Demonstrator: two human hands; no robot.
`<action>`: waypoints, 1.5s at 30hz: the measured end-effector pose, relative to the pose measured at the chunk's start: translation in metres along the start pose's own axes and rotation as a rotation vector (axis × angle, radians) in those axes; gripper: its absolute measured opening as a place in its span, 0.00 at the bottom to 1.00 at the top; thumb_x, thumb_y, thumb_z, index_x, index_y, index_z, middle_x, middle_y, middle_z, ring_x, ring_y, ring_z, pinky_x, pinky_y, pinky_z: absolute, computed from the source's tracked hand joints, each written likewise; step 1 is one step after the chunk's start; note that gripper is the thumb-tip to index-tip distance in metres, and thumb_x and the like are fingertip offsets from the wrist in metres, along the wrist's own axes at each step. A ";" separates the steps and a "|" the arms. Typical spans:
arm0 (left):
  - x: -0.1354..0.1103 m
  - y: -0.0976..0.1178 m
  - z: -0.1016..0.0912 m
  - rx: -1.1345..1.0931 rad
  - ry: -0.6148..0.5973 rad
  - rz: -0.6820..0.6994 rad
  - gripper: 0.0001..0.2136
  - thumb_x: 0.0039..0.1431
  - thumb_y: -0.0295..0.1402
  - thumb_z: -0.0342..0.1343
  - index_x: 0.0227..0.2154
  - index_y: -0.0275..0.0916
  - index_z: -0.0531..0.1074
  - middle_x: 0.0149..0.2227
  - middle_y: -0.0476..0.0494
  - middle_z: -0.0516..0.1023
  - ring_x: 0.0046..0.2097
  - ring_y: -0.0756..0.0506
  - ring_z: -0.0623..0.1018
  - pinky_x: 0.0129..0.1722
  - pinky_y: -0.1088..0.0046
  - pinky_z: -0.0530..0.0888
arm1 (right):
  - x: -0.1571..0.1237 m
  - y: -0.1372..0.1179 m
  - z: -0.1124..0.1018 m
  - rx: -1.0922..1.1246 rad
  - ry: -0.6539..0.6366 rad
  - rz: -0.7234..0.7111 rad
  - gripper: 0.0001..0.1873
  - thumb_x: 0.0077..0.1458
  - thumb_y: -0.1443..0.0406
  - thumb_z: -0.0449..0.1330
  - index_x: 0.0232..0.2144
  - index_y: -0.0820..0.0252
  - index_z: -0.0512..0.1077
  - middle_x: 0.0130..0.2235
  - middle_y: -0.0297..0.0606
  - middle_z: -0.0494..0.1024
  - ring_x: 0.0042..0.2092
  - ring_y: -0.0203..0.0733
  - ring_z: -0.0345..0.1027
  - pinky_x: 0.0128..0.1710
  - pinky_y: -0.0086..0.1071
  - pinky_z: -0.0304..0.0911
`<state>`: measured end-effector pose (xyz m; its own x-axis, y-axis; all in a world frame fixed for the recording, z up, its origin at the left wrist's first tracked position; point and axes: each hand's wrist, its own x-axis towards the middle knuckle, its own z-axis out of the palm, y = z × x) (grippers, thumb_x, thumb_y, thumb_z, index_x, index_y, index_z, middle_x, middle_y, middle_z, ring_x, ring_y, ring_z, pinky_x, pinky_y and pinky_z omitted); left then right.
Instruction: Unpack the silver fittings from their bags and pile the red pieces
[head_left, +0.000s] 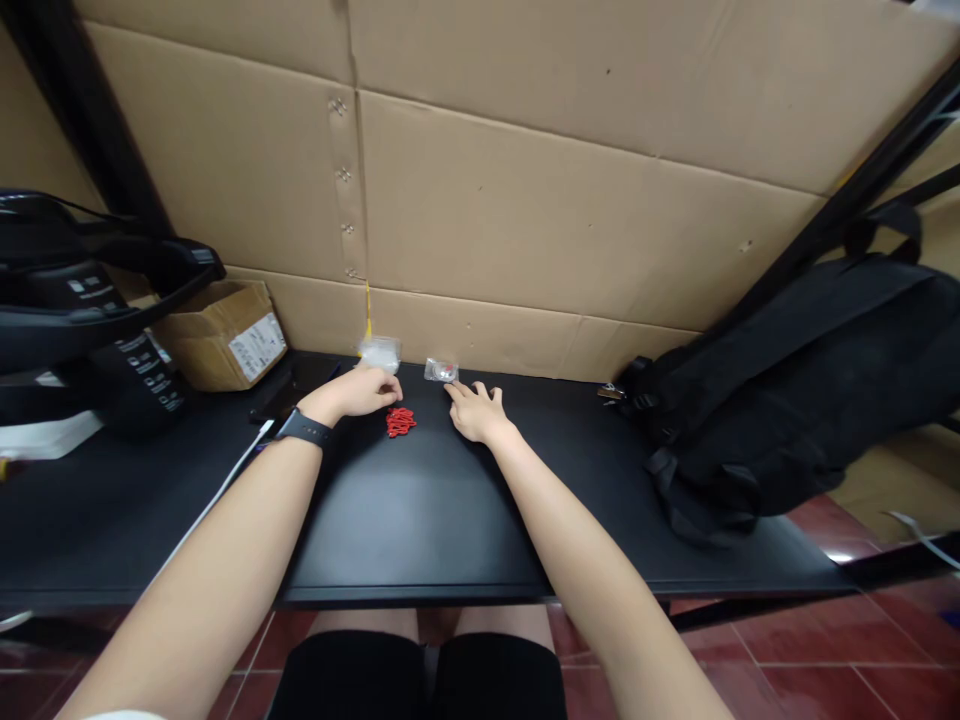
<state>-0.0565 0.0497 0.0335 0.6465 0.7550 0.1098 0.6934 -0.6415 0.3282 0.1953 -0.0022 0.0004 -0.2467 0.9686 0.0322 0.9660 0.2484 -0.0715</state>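
Note:
A small pile of red pieces [400, 421] lies on the black table [420, 520] between my hands. My left hand [364, 391], a black watch on its wrist, rests just left of the pile with its fingers curled toward it; whether it holds anything I cannot make out. Behind it lies a clear plastic bag [379, 352]. My right hand [475, 408] lies flat on the table with fingers spread, its fingertips touching or almost touching a second small clear bag [441, 371] with something red in it.
A black backpack [787, 390] leans at the right end of the table. A cardboard box [225, 335] and black gear [82, 300] stand at the left. A white cable [225, 480] runs across the left side. A cardboard wall [525, 180] closes the back.

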 end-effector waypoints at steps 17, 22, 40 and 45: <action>0.000 0.001 -0.004 0.004 -0.011 -0.017 0.14 0.55 0.44 0.54 0.35 0.43 0.80 0.36 0.48 0.84 0.36 0.46 0.79 0.39 0.74 0.72 | -0.011 0.003 -0.016 -0.072 0.145 -0.015 0.20 0.65 0.66 0.48 0.57 0.57 0.65 0.56 0.49 0.70 0.55 0.56 0.63 0.53 0.51 0.55; 0.002 0.002 -0.004 0.046 -0.037 -0.021 0.14 0.57 0.42 0.52 0.37 0.42 0.80 0.38 0.47 0.84 0.37 0.46 0.80 0.40 0.74 0.72 | -0.016 0.006 -0.022 -0.067 0.087 0.003 0.23 0.62 0.70 0.47 0.59 0.59 0.63 0.55 0.50 0.70 0.53 0.54 0.67 0.52 0.47 0.59; 0.005 -0.001 0.002 0.056 -0.077 -0.006 0.16 0.56 0.44 0.52 0.38 0.42 0.80 0.38 0.46 0.83 0.38 0.46 0.79 0.40 0.73 0.71 | -0.020 0.080 -0.030 0.298 0.414 0.259 0.13 0.63 0.63 0.55 0.40 0.56 0.79 0.45 0.47 0.79 0.47 0.51 0.73 0.47 0.39 0.64; 0.003 0.003 0.000 0.093 -0.083 -0.007 0.16 0.58 0.43 0.51 0.39 0.42 0.80 0.39 0.47 0.83 0.39 0.45 0.79 0.41 0.73 0.71 | -0.010 0.087 -0.021 0.642 0.554 0.152 0.06 0.52 0.66 0.62 0.30 0.61 0.80 0.32 0.42 0.81 0.36 0.44 0.74 0.39 0.34 0.65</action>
<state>-0.0527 0.0506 0.0352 0.6632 0.7479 0.0281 0.7219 -0.6491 0.2400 0.2839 0.0096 0.0148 0.1163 0.8870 0.4470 0.7134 0.2385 -0.6590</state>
